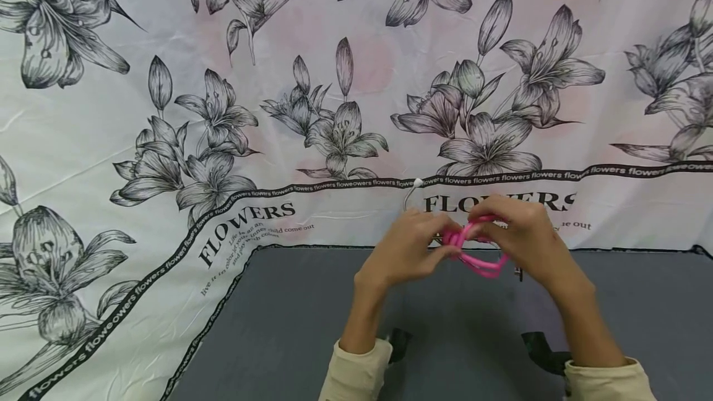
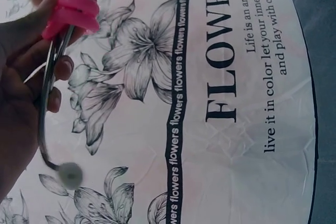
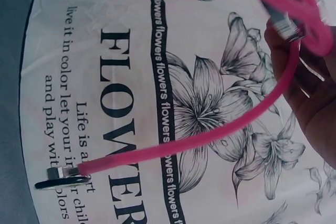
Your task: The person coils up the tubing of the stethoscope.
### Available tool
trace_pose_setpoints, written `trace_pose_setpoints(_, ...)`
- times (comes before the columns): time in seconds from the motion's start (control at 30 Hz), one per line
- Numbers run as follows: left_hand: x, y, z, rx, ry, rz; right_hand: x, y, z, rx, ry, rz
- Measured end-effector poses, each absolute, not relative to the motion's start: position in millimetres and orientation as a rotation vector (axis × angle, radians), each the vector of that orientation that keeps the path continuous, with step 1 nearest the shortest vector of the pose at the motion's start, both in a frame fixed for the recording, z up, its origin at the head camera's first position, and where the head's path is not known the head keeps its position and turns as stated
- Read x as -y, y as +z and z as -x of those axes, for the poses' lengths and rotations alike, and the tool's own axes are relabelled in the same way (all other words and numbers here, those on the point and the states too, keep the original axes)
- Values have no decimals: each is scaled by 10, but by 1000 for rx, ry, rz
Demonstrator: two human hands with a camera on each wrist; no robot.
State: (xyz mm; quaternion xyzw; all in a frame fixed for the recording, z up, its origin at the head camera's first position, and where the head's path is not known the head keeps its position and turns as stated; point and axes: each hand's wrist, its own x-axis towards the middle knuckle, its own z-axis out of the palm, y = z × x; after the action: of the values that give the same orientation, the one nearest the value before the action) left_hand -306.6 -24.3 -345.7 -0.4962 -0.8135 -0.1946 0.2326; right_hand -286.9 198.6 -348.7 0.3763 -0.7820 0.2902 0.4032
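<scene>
A pink stethoscope (image 1: 486, 266) is held up in both hands over the far edge of the grey table, its tubing looped and wound. My left hand (image 1: 402, 246) pinches the wound part from the left. In the left wrist view, pink turns (image 2: 79, 15) wrap the metal ear tubes, and a whitish ear tip (image 2: 70, 176) sticks out past the fingers. My right hand (image 1: 526, 237) grips the loops from the right. Below it in the right wrist view a length of tubing (image 3: 226, 129) hangs out to the chest piece (image 3: 60, 178). Fingers partly hide the winding.
The grey tabletop (image 1: 278, 327) lies beneath the hands. A white cloth (image 1: 345, 215) printed with flowers and lettering covers the back and left side. Dark patches, one left (image 1: 400, 344) and one right (image 1: 543, 351), show on the table near the wrists.
</scene>
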Motion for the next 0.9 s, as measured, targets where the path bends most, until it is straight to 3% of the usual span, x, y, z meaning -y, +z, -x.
trace_pose_setpoints(0.43,284,-3410,3093,2097,-955,1621,-2256,-3527,2878,2014,1119,-1168)
trace_pose_setpoints(0.77,256,-3443,3092,1982,-1206,1376,-2123,-3509,2808,2163,1218,-808)
trace_pose_setpoints(0.9,228,-3464,3081,1924,-1295,1246,-2068,-3508,2805,2226,1328,-781)
